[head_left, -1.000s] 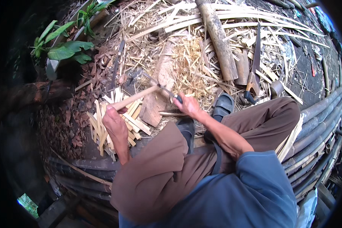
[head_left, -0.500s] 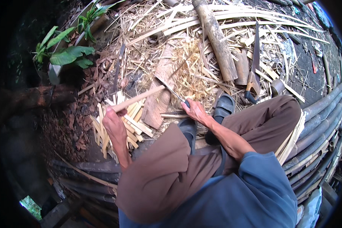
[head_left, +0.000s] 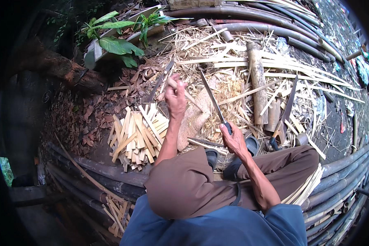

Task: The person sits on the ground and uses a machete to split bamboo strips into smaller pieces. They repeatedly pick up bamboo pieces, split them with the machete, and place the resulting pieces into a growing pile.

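Note:
My left hand (head_left: 176, 100) is closed around a pale bamboo strip (head_left: 191, 99), whose far end slants down toward a flat wooden board (head_left: 188, 129) on the ground. My right hand (head_left: 235, 140) grips the dark handle of a long knife (head_left: 212, 95). Its narrow blade points up and away from me, to the right of the strip and apart from it. A heap of cut bamboo strips (head_left: 136, 137) lies left of the board, near my left forearm. Fine shavings (head_left: 229, 91) cover the ground beyond the knife.
A thick bamboo pole section (head_left: 257, 84) lies beyond my right hand, with a handsaw (head_left: 288, 107) to its right. A dark long blade (head_left: 160, 81) rests beside dry leaves. Leafy plants (head_left: 117, 44) grow at the far left. Bamboo poles (head_left: 342, 168) flank my right side.
My left hand has moved forward and turned the strip so it slopes down to the right. The knife has come away from the strip and points more steeply forward. The view has shifted.

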The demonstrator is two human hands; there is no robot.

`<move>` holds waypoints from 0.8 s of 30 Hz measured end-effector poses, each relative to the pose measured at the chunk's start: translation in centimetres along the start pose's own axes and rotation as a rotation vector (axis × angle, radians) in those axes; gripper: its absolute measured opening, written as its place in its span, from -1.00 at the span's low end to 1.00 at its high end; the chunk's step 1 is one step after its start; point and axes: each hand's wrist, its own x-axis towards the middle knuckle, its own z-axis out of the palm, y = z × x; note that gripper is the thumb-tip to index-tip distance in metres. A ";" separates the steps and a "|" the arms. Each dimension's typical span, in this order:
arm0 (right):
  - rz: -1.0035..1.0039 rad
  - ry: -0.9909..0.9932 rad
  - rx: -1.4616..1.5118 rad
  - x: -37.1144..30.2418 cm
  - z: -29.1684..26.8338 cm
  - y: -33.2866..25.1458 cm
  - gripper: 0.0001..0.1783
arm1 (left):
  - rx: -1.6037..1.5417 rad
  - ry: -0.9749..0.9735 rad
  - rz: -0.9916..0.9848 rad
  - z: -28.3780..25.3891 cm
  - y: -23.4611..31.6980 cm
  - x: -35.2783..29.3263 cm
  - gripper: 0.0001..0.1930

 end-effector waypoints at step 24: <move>-0.268 -0.004 -0.008 -7.5 -1.1 -11.9 -0.49 | 0.212 -0.475 -0.042 0.7 3.3 -4.9 -0.79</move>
